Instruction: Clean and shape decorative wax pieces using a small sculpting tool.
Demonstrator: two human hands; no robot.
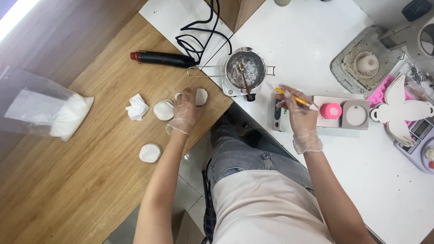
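In the head view, a white wax disc is seen at the upper middle of the frame, lying on the wooden counter near its edge. It is round, flat and pale, and is partly covered by the left hand, which is gloved in clear plastic and rests on it with fingers curled over its left rim. A second white disc is seen just beside that hand on its left, and a third disc lies lower, well apart. A crumpled white tissue is found left of the second disc.

The right hand, also gloved, is closed around a yellow-handled tool, held over the white counter. The tool's tip is pointed at a pink round candle set on a pale block, beside a grey square mould.

Between the two hands a small metal pot of melted wax is placed on a hotplate. A black heat gun lies at the upper left, and a plastic bag of white granules at the far left.
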